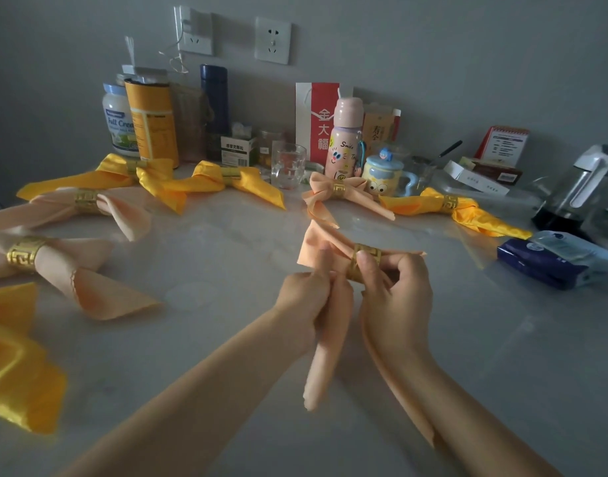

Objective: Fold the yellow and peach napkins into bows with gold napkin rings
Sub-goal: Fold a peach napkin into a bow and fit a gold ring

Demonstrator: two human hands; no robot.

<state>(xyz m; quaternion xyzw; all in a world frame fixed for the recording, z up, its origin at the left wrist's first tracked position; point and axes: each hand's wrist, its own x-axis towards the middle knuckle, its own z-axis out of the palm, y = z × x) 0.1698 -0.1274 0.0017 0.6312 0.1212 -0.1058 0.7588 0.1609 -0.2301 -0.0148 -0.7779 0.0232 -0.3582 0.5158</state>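
Note:
I hold a peach napkin [325, 356] above the pale table, threaded through a gold napkin ring [361, 261]. My left hand [306, 297] grips the napkin just left of the ring, with one tail hanging down. My right hand [397, 297] pinches the ring with thumb and fingers. A folded loop of the napkin [316, 242] fans out behind the ring. Finished bows lie around: peach ones [86, 204], [48, 259], [337, 192] and yellow ones [134, 173], [227, 179], [457, 208].
A yellow napkin [17, 366] lies at the left edge. Along the back wall stand jars, a thermos [214, 105], a glass mug [289, 165], a pink bottle [344, 139] and a lidded cup [385, 175]. A blue tissue pack [550, 263] and a blender jug [578, 187] sit right.

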